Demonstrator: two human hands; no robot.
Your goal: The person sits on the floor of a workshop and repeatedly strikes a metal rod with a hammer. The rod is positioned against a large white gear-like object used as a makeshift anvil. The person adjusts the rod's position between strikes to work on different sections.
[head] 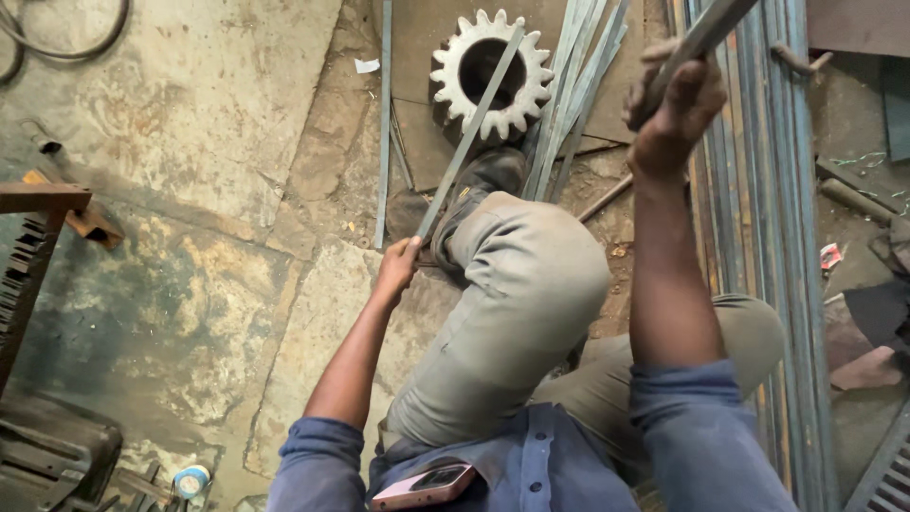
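Your left hand pinches the near end of the flat steel strip, which lies across the toothed gear ahead; keep it steady there. Your right hand, raised, is clenched on a metal bar.

We look down on a worn stone-slab floor, its pale surface stained yellow and grey, with dirt-filled joints between the slabs. A loop of dark cable lies at the top left corner. At the left edge stands a rusty brown metal frame, and below it a dark metal box. Along the right side run long grey-blue steel bars, laid side by side. Daylight falls evenly, without hard shadows.
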